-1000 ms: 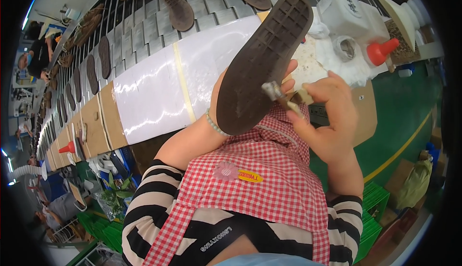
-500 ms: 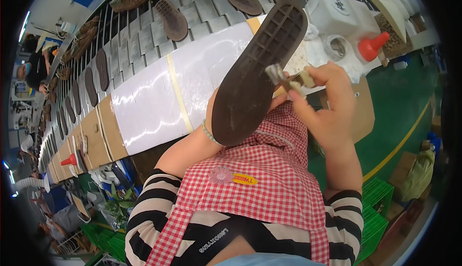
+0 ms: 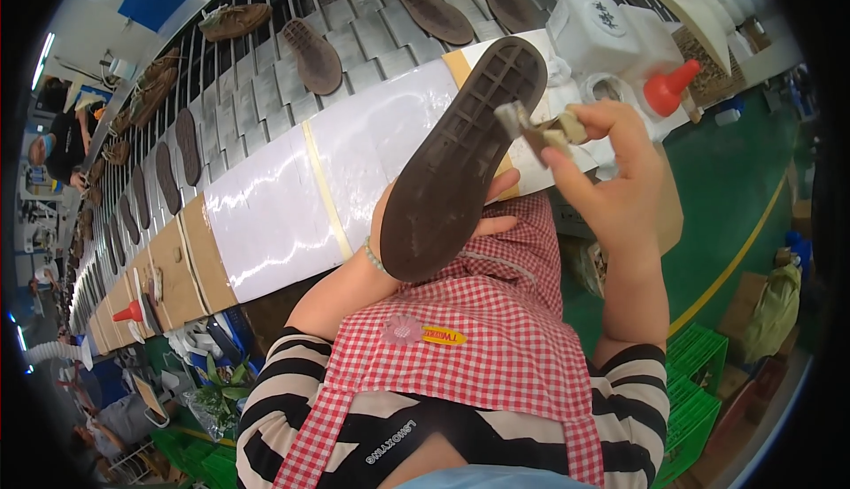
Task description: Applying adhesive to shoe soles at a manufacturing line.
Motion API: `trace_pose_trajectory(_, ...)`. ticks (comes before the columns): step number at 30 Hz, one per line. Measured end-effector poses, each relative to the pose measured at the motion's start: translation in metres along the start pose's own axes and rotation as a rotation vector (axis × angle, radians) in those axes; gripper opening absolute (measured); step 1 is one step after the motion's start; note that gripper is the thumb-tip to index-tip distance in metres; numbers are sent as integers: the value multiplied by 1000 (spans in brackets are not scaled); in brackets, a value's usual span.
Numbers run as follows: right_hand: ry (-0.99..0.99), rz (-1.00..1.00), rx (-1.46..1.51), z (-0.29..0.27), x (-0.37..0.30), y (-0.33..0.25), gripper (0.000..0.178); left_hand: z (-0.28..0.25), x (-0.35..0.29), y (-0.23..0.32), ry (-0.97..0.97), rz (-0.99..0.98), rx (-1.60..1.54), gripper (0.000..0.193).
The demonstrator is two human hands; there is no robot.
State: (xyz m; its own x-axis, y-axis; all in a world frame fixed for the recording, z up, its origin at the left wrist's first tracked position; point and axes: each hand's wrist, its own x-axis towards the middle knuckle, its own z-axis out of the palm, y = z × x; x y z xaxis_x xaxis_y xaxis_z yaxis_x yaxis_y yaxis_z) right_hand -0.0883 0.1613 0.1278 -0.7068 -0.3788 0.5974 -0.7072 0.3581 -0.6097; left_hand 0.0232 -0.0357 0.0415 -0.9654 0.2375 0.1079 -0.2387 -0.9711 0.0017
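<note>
A dark brown shoe sole lies tilted across my left hand, its gridded end pointing away and its smooth end near my wrist. My left fingers show past the sole's right edge; the palm is hidden under it. Between the thumb and fingers of my right hand is a small brush with pale bristles and a worn, pale-wrapped handle. The bristles are close to the sole's right edge by the grid; whether they touch it I cannot tell.
Beyond the white-covered bench runs a slatted metal conveyor with several soles and shoes. At the right stand a white plastic jug, an open jar and a red-nozzled bottle. Green crates stand on the floor.
The sole has come slightly down and left, and more left fingers show beside it. My right hand with the brush has shifted a little up and right.
</note>
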Motion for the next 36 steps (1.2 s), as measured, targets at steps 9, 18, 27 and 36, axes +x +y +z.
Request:
trace_pose_trajectory(9,-196,-330,-48,17,10,-21,39,21,3,9,135,32,561,49)
trace_pose_trajectory(18,-153,-236,19,37,31,-25,47,6,-2,32,-26,58,-55,71)
trace_pose_trajectory(27,-316,-71,84,43,11,-21,46,-33,-35,209,220,419,150,57)
trace_pose_trajectory(36,-296,-53,75,7,-18,-33,45,-79,-105,389,1800,719,2547,39)
